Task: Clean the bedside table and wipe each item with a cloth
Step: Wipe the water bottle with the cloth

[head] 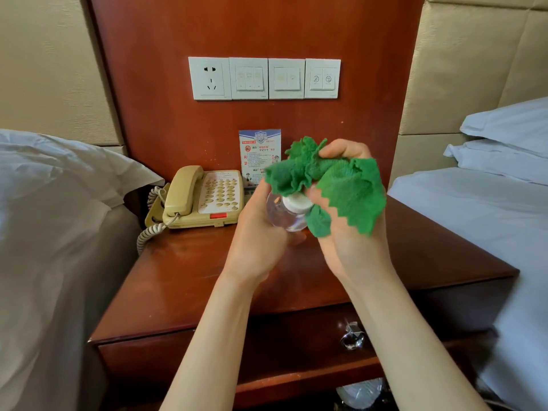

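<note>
My left hand [258,232] grips a clear plastic bottle [286,216] with a white cap [298,203], held above the wooden bedside table [189,271]. My right hand [350,229] holds a bunched green cloth [341,182] against the cap and neck of the bottle. The cloth drapes over my right fingers and hides part of them. A beige corded telephone [204,197] sits at the back left of the table. A printed notice card [259,155] leans upright against the wooden wall panel behind my hands.
White-sheeted beds flank the table, one on the left [59,209] and one on the right [480,215]. A socket and switch panel [264,79] sits on the wall. The drawer front has a shiny knob [352,336]. Plastic bottles [360,393] lie on the shelf below.
</note>
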